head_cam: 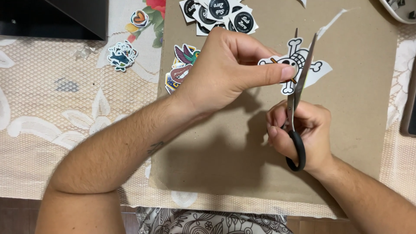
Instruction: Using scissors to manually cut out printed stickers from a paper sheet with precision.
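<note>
My left hand (225, 69) pinches a white skull-and-crossbones sticker (299, 60) by its left edge and holds it above a brown cardboard sheet (346, 130). My right hand (303, 132) grips black-handled scissors (297, 108), blades pointing up and parted around the sticker's right side. A white paper offcut still hangs from the sticker on the far side of the blades.
Several round black stickers (221, 13) lie at the cardboard's top edge. A hummingbird sticker (184, 60) sits beside my left hand. A shark sticker (122, 54) and a heart sticker (139, 18) rest on the lace tablecloth (56, 108). A dark box (65, 17) stands top left.
</note>
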